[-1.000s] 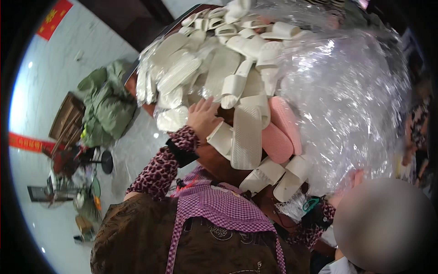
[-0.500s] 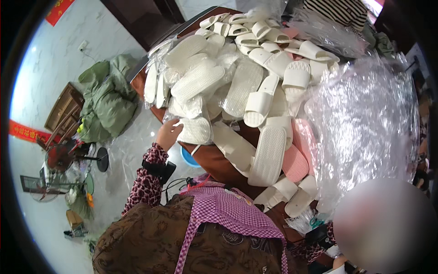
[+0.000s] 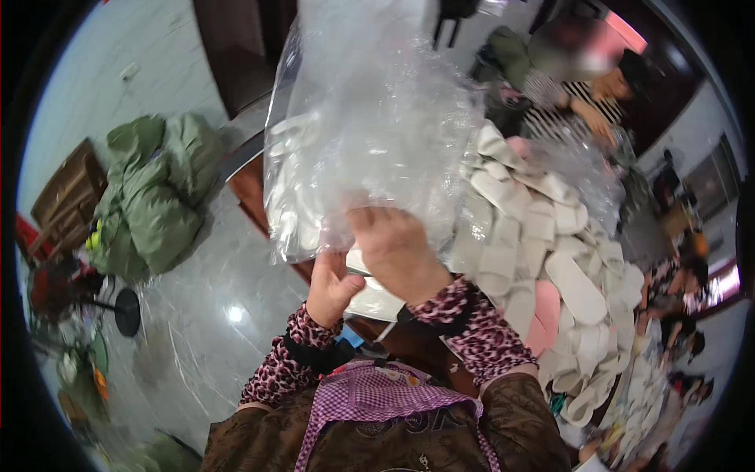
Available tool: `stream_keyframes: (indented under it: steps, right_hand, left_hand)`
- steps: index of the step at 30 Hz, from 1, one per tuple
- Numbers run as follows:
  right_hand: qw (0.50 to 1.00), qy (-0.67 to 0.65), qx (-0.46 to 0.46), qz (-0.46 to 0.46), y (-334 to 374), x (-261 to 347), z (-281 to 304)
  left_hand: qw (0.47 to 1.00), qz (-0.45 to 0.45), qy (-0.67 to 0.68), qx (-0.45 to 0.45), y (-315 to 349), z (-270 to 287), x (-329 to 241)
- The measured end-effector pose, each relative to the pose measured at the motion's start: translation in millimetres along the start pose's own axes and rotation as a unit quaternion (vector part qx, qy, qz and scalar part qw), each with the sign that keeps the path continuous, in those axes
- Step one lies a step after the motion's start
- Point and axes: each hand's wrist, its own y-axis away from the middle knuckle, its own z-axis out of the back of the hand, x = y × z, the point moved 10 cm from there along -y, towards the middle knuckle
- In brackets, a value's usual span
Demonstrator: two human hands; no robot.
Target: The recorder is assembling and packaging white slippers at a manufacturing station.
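Observation:
A large clear plastic bag (image 3: 377, 134) is spread up in front of me, over part of the table. My right hand (image 3: 397, 248) has its fingers curled onto the lower part of the bag, pinching the plastic. Just left of it, my left hand (image 3: 330, 291) is at the bag's lower edge, fingertips against the film and thumb toward the right hand. What its fingers grip is partly hidden. Below the bag, close to both hands, lie white slippers (image 3: 373, 303). More white wrapped slippers (image 3: 295, 189) show through the film at the left.
White slippers (image 3: 578, 287) and a pink slipper (image 3: 544, 315) are heaped on the right of the brown table (image 3: 250, 189). Beyond them sits a person in a striped top (image 3: 543, 122). Several people are along the right. Green sacks (image 3: 161, 204) and a fan (image 3: 55, 291) stand at left.
The view has turned to the right. The large clear bag, earlier on the right of the table, is now in front of me. My right hand has come up from the lower right to it.

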Motion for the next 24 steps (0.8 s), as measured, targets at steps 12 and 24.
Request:
stream_keyframes:
  steps: [12, 24]
  right_hand:
    - [0.968, 0.066, 0.187, 0.152, 23.2, 162.5, -204.1]
    - [0.935, -0.286, 0.125, 0.169, 94.9, 118.1, -149.7]
  left_hand:
    - [0.874, 0.163, 0.295, -0.350, 109.3, 199.6, 77.2]
    - [0.839, 0.044, 0.169, -0.515, 236.1, 353.1, 28.7]
